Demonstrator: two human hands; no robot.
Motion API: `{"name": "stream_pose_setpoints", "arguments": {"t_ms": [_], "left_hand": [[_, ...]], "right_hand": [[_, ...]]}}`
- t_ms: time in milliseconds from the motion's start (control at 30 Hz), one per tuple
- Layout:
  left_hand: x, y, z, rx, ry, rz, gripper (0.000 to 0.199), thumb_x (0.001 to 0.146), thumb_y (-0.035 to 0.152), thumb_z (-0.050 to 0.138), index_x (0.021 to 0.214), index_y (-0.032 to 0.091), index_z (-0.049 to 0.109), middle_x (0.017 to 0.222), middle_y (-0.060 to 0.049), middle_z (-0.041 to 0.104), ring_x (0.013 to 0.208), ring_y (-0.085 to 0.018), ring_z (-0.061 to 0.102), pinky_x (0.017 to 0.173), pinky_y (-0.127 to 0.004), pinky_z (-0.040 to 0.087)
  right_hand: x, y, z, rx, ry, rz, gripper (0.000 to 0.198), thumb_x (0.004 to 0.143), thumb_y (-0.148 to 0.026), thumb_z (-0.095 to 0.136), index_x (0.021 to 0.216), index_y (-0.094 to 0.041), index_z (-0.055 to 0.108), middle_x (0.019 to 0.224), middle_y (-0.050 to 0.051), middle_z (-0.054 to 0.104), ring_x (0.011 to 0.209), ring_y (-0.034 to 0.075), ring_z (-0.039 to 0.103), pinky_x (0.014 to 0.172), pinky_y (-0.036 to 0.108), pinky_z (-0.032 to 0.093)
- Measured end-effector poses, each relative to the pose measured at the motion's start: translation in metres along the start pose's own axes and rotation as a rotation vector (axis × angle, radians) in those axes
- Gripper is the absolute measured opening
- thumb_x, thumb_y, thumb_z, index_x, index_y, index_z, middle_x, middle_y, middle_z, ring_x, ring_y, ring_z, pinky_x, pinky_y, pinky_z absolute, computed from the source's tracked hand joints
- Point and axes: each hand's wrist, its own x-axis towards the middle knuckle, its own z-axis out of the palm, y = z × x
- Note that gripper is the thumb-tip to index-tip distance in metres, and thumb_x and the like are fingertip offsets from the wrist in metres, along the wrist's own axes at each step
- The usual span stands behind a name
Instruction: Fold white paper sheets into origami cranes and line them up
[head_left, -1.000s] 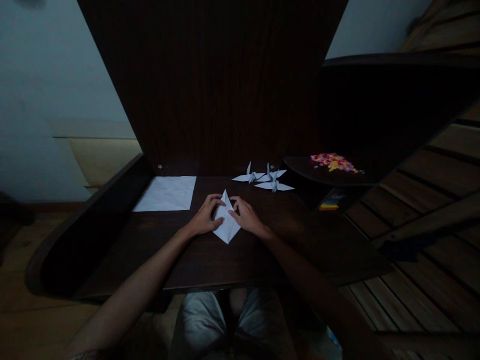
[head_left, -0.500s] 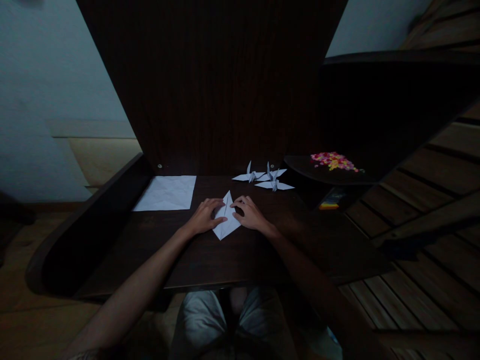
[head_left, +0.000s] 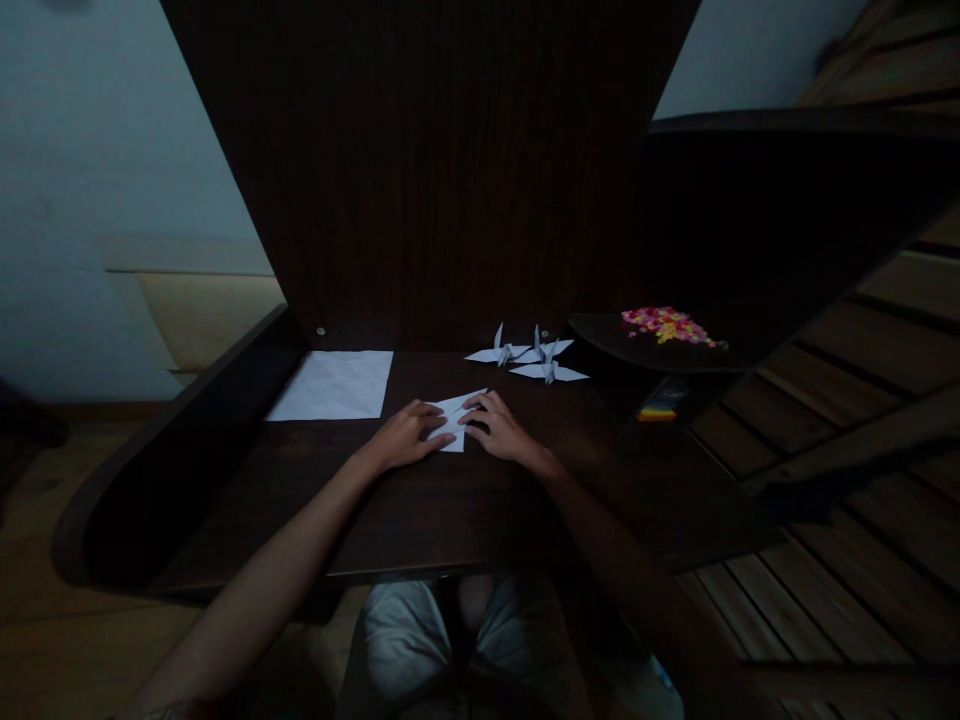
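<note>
A small folded white paper (head_left: 453, 405) lies on the dark desk, one thin point towards the upper right. My left hand (head_left: 409, 435) grips its left side, thumb along the lower part and fingers on top. From the right, my right hand (head_left: 496, 428) holds the paper's other side between thumb and fingers, which cover some of the folds. Behind the hands stand several folded paper cranes (head_left: 550, 371), wings spread. To the left rests a creased white paper sheet (head_left: 334, 385), flat on the desk.
The dark wooden desk (head_left: 420, 530) has a raised side panel (head_left: 187, 450) at the left and a tall back panel (head_left: 435, 180). On a low shelf (head_left: 600, 335) at the right sits a pile of small pink, red and yellow pieces (head_left: 667, 325).
The folded paper has turned clockwise: its point, upright before, now leans to the upper right. Both hands have kept their places at its sides, with fingers slightly shifted.
</note>
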Motion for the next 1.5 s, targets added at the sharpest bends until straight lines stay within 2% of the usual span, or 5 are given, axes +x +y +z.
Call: {"name": "stream_pose_setpoints", "arguments": {"t_ms": [300, 533, 867, 1200, 1500], "left_hand": [[-0.002, -0.003, -0.002, -0.040, -0.080, -0.005, 0.075, 0.069, 0.063, 0.062, 0.125, 0.015, 0.055, 0.129, -0.014, 0.056, 0.120, -0.028, 0.048, 0.106, -0.042, 0.033], [0.000, -0.001, 0.002, -0.177, 0.027, -0.031, 0.039, 0.086, 0.033, 0.050, 0.122, 0.020, 0.058, 0.121, -0.007, 0.062, 0.111, -0.021, 0.058, 0.100, -0.036, 0.040], [0.006, -0.001, -0.005, -0.812, 0.418, -0.579, 0.041, 0.073, 0.048, 0.063, 0.087, 0.010, 0.068, 0.076, -0.005, 0.069, 0.070, -0.021, 0.063, 0.061, -0.028, 0.049], [0.011, 0.009, 0.003, -1.346, 0.419, -0.640, 0.051, 0.061, 0.027, 0.077, 0.105, 0.012, 0.058, 0.094, -0.011, 0.070, 0.083, -0.023, 0.067, 0.079, -0.035, 0.052], [0.009, -0.003, 0.003, -1.022, 0.194, -0.543, 0.051, 0.073, 0.024, 0.065, 0.120, 0.014, 0.050, 0.108, -0.012, 0.067, 0.097, -0.025, 0.064, 0.085, -0.041, 0.051]], "right_hand": [[0.003, 0.000, 0.002, -0.041, 0.020, 0.003, 0.017, 0.090, -0.024, 0.049, 0.092, -0.020, 0.065, 0.097, 0.007, 0.061, 0.097, 0.021, 0.048, 0.088, 0.039, 0.041], [0.005, -0.009, 0.000, -0.016, 0.217, 0.045, 0.017, 0.091, -0.025, 0.047, 0.096, -0.022, 0.063, 0.098, 0.006, 0.061, 0.095, 0.021, 0.051, 0.088, 0.039, 0.042], [0.006, -0.014, -0.005, 0.079, 0.662, 0.198, 0.032, 0.083, -0.030, 0.056, 0.114, -0.023, 0.053, 0.117, 0.010, 0.049, 0.110, 0.025, 0.048, 0.095, 0.046, 0.041], [0.013, -0.005, 0.017, 0.825, 0.404, 0.370, 0.060, 0.072, -0.036, 0.068, 0.122, -0.029, 0.036, 0.107, 0.005, 0.055, 0.078, 0.014, 0.060, 0.073, 0.033, 0.052], [0.012, 0.010, 0.012, 0.780, 0.230, 0.489, 0.033, 0.067, -0.025, 0.065, 0.099, -0.019, 0.056, 0.109, 0.008, 0.058, 0.071, 0.014, 0.062, 0.068, 0.031, 0.053]]}}
